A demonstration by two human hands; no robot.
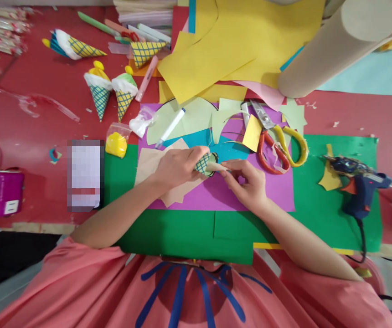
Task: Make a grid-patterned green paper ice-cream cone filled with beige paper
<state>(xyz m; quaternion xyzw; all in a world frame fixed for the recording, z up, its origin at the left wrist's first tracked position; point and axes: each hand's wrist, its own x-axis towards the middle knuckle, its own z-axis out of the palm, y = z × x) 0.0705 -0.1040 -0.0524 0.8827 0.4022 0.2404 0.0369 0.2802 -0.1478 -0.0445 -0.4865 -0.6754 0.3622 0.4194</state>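
My left hand (177, 166) is closed around a small yellow paper cone (204, 163) with a blue grid pattern, held over the purple sheet (271, 191). My right hand (247, 182) pinches a tan paper strip (220, 167) at the cone's open end. Both hands meet above the purple sheet, which lies on green paper (182, 232). A tan paper piece (148, 166) lies under my left wrist.
Scissors (278, 141) with red and yellow handles lie right of my hands. A blue glue gun (360, 182) rests on the green paper's right edge. Finished paper ice-cream cones (112, 93) stand at the back left. Yellow sheets (237, 41), a cardboard tube (336, 45), a white marker (170, 127) lie behind.
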